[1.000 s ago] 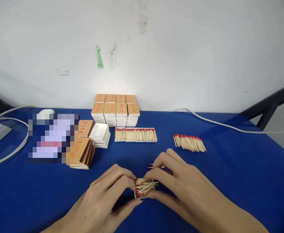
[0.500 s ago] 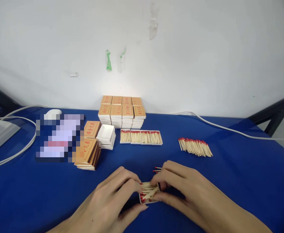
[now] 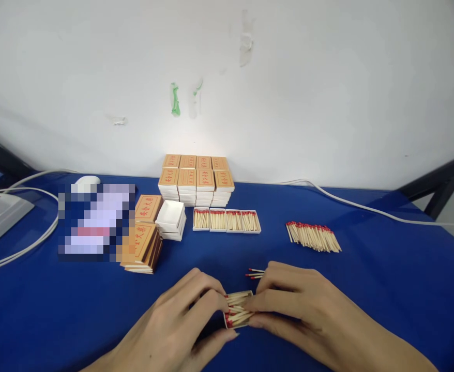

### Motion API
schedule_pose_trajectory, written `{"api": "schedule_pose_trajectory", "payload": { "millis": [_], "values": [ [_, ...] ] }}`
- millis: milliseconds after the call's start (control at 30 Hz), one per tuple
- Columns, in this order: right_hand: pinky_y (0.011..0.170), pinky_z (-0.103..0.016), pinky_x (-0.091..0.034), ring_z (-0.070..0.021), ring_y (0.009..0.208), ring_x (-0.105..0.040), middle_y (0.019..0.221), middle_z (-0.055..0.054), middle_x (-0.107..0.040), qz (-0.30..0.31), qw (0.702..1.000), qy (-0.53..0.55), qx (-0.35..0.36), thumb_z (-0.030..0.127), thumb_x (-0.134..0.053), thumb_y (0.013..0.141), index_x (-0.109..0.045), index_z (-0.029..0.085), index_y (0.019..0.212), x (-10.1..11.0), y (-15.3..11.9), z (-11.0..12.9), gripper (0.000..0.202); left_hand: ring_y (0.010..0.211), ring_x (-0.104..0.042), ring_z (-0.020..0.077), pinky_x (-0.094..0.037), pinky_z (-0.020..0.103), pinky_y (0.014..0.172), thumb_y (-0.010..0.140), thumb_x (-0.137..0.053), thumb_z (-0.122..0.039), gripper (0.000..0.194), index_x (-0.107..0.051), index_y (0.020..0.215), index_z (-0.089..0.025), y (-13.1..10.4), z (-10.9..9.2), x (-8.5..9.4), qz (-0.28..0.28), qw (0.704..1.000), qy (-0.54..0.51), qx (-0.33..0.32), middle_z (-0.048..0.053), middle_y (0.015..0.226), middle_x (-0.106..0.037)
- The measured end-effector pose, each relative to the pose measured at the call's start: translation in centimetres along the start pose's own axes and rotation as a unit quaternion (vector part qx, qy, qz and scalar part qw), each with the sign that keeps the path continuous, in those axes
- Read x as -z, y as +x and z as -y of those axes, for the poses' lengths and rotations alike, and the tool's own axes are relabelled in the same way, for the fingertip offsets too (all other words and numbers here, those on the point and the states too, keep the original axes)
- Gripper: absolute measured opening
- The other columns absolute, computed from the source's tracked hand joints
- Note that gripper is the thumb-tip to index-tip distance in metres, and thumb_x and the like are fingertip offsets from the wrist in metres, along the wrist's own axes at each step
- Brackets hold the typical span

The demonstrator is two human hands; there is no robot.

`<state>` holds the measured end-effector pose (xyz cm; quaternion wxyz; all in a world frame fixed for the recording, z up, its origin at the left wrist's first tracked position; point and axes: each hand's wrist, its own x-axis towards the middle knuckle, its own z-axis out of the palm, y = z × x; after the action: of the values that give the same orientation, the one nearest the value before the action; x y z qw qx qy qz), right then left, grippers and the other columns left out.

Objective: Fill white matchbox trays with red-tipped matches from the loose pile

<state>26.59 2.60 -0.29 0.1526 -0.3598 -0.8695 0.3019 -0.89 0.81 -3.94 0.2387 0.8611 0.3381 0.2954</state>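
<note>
Between my hands sits a small white matchbox tray filled with red-headed matches, some lying askew. My left hand curls around the tray's left end, with the fingertips over the match heads and the thumb along the near side. At the right end, my right hand has its index finger and thumb pinched on the match ends by the tray's edge. A few loose matches stick out on the blue table beyond the right hand's knuckles. The right hand's other fingers are partly hidden.
Filled trays stand in a row before stacked orange matchboxes. Empty white trays and orange sleeves are piled to the left, beside a blurred phone-like object. A match pile lies right; a cable runs behind.
The right hand has shifted slightly, its fingers drawn back toward the tray's right end. The matches in the tray lie a little straighter, while the left hand stays in place.
</note>
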Motion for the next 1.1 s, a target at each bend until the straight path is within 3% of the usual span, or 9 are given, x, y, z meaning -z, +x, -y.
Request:
{"api": "schedule_pose_trajectory", "payload": {
  "millis": [167, 333, 533, 933, 1100],
  "values": [
    [0.079, -0.025, -0.059, -0.013, 0.09, -0.073, 0.097, 0.003, -0.077, -0.033, 0.999, 0.033, 0.008, 0.027, -0.064, 0.112, -0.082, 0.033, 0.114, 0.0, 0.1, 0.0, 0.019, 0.095, -0.071, 0.017, -0.064, 0.03, 0.083, 0.106, -0.07, -0.016, 0.017, -0.062, 0.118, -0.023, -0.1, 0.2, -0.3, 0.001, 1.0, -0.005, 0.001, 0.005, 0.113, -0.071],
    [0.079, -0.025, -0.059, -0.0137, 0.089, -0.072, 0.094, 0.003, -0.077, -0.061, 0.995, 0.072, -0.024, 0.034, -0.074, 0.107, -0.08, 0.029, 0.101, -0.3, 0.1, 0.0, 0.009, 0.096, -0.071, 0.0168, -0.063, 0.03, 0.086, 0.106, -0.07, -0.016, 0.018, -0.061, 0.119, -0.024, -0.1, 0.2, -0.3, 0.01, 1.0, -0.001, 0.006, 0.004, 0.114, -0.071],
    [0.081, -0.024, -0.056, -0.0129, 0.094, -0.071, 0.104, 0.003, -0.074, 0.003, 0.997, 0.066, -0.044, 0.033, -0.074, 0.107, -0.078, 0.031, 0.11, 0.3, -0.4, -0.3, 0.005, 0.1, -0.07, 0.0154, -0.061, 0.027, 0.087, 0.106, -0.07, -0.013, 0.022, -0.06, 0.123, -0.024, -0.3, 0.2, -0.4, 0.009, 1.0, -0.01, 0.005, 0.004, 0.116, -0.069],
    [0.078, -0.028, -0.052, -0.0157, 0.095, -0.064, 0.1, -0.002, -0.072, -0.055, 0.996, 0.062, -0.013, 0.028, -0.064, 0.113, -0.079, 0.026, 0.108, -1.1, 0.0, -0.4, 0.015, 0.104, -0.07, 0.012, -0.057, 0.023, 0.092, 0.107, -0.068, -0.013, 0.024, -0.06, 0.124, -0.026, -0.6, 0.5, -0.4, 0.037, 0.998, -0.044, 0.029, 0.001, 0.119, -0.067],
    [0.085, -0.027, -0.055, -0.0154, 0.1, -0.067, 0.104, 0.0, -0.071, -0.039, 0.992, 0.095, -0.067, 0.035, -0.07, 0.11, -0.079, 0.03, 0.109, -0.8, -0.2, -0.7, 0.01, 0.104, -0.069, 0.0124, -0.058, 0.024, 0.091, 0.106, -0.07, -0.014, 0.026, -0.058, 0.126, -0.027, -0.7, 0.3, -0.2, 0.035, 0.997, -0.048, 0.039, 0.0, 0.119, -0.068]
  ]
}}
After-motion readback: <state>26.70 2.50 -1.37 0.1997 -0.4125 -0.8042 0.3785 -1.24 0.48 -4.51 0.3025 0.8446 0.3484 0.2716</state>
